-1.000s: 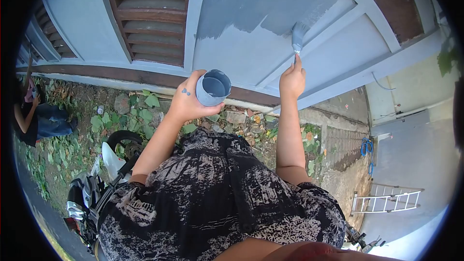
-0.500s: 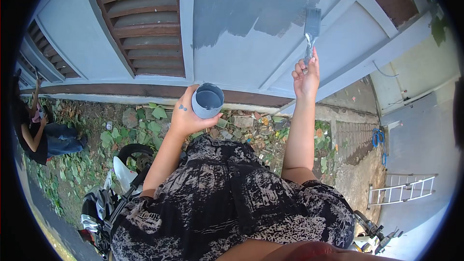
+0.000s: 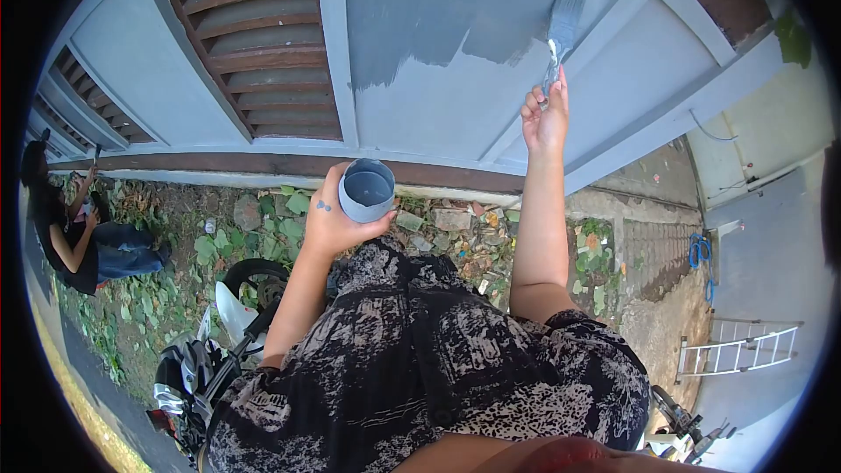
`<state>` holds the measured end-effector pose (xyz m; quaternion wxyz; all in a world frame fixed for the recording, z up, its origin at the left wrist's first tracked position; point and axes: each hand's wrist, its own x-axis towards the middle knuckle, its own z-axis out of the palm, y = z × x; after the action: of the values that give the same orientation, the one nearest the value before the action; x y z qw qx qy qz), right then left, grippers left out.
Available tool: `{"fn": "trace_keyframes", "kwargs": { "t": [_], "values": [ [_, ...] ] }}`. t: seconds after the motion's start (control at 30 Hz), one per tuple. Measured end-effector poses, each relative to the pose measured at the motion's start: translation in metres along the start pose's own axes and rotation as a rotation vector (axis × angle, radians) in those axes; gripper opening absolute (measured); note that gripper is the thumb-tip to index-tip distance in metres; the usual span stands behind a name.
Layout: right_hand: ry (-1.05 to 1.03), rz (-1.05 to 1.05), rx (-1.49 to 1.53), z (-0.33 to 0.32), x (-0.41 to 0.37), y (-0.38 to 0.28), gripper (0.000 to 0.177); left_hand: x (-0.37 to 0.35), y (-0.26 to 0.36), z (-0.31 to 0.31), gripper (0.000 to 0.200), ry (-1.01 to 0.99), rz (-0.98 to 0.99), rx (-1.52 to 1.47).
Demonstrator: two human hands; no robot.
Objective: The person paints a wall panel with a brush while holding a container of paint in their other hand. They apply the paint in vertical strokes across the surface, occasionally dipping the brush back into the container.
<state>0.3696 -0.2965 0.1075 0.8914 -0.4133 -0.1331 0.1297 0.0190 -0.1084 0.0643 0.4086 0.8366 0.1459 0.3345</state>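
A cup of grey paint is in my left hand, fingers wrapped round its side, with grey spots on the skin. My right hand grips the handle of a paintbrush, its bristles up against the right part of the wall panel. Darker grey paint covers the upper part of this panel, with a ragged lower edge above the lighter surface.
Brown louvres are left of the panel. Another person is at the far left. A motorbike stands at lower left, a ladder at right. Leaves and rubble lie along the wall base.
The brush and my right hand have moved slightly up and left. The cup sits a little further left, and the view has shifted slightly.
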Motion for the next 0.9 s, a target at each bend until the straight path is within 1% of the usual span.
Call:
{"fn": "trace_keyframes", "kwargs": {
  "t": [0.13,0.3,0.57,0.73,0.8,0.83,0.9],
  "values": [
    [0.039,0.016,-0.044,-0.010,-0.006,0.012,0.047,0.001,0.002,-0.001,0.081,-0.007,0.003,0.033],
    [0.095,0.094,-0.101,-0.033,-0.024,0.034,0.047,0.000,0.000,0.003,0.079,0.003,-0.016,0.039],
    [0.159,0.221,-0.087,-0.065,-0.052,0.065,0.045,0.002,0.003,0.010,0.080,-0.037,-0.010,0.041],
    [0.179,0.219,-0.138,-0.053,-0.082,0.062,0.045,0.007,0.001,0.012,0.081,-0.060,-0.001,0.053],
    [0.187,-0.017,-0.363,-0.042,-0.093,0.054,0.044,0.007,0.001,0.013,0.081,-0.064,0.005,0.054],
    [0.191,-0.018,-0.362,-0.038,-0.094,0.048,0.044,0.007,0.003,0.014,0.081,-0.067,0.007,0.054],
    [0.217,-0.462,-0.934,-0.029,-0.087,0.038,0.043,0.008,0.005,0.015,0.081,-0.064,0.003,0.040]
  ]
}}
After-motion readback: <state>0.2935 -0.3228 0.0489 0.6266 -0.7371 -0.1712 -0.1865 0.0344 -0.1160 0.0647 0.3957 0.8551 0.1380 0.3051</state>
